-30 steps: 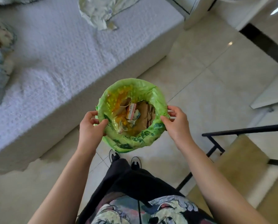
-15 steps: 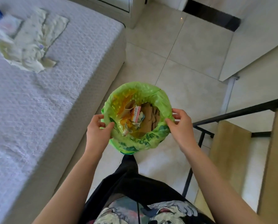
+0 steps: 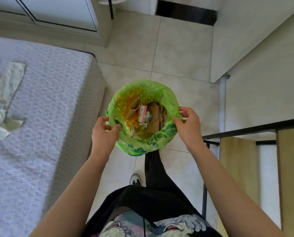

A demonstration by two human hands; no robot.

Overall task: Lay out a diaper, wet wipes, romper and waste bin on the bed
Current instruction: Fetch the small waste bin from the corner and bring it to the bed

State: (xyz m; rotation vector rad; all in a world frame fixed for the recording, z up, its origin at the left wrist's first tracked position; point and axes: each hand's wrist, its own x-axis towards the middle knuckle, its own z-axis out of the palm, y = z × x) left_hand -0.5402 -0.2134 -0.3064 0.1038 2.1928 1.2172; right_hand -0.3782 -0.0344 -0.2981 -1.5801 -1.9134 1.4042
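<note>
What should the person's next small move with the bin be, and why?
Probably carry the bin leftward toward the bed. Both the left hand and right hand grip its rim, and it hangs over the floor, beside the bed where the romper already lies.

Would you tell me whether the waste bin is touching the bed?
Apart. The head view shows the waste bin held over floor tiles, with tile visible between it and the bed.
</note>
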